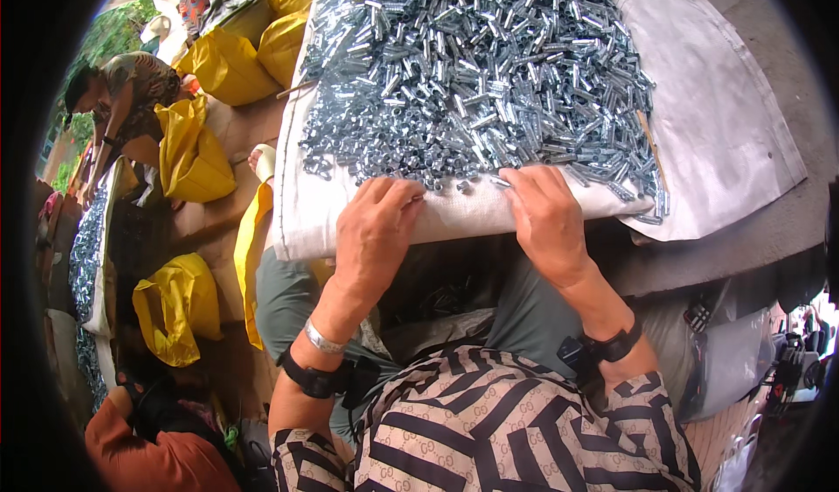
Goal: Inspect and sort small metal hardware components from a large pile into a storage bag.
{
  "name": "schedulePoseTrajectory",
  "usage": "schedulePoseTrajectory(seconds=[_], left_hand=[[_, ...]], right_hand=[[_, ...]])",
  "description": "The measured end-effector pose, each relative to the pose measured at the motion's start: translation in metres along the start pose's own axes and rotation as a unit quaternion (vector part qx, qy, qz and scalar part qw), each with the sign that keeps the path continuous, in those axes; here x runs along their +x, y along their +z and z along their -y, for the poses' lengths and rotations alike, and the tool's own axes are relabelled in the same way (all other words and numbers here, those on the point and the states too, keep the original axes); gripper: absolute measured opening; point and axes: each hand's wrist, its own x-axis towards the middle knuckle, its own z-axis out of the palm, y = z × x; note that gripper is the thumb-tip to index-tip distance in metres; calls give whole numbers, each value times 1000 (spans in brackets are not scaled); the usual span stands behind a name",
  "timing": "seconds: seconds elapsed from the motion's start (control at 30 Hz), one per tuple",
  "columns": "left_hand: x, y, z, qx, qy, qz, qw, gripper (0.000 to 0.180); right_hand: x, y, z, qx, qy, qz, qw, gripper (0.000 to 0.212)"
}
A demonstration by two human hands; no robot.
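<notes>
A thick heap of shiny metal sleeves (pixel 489 64) covers the white woven sheet (pixel 323 221) in front of me. Small short metal nuts (pixel 398 155) gather along the heap's near left side. My left hand (pixel 377 225) is closed at the sheet's near edge, fingertips pressed together beside a few loose nuts; whatever they pinch is hidden. To its right, my right hand (pixel 546 221) has thumb and fingers closed on one end of a small metal sleeve (pixel 500 181), just over the bare strip of sheet. Both wrists rest near that edge.
Several yellow sacks (pixel 194 155) stand on the brown floor at left. Another person (pixel 131 99) bends over a second strip of metal parts (pixel 86 256); an orange sleeve (pixel 144 448) shows at lower left. A thin stick (pixel 651 147) lies at the heap's right edge.
</notes>
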Motion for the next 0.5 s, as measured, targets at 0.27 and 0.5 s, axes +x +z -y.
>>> schedulePoseTrajectory(seconds=[0.27,0.5], left_hand=[[-28,-2,-26,-482,-229,24,845,18],[-41,-12,-50,-579,-255,29,773,24]], right_hand=[[-16,-37,41,316,186,95,926,18],[-25,-38,49,323,77,60,941,19]])
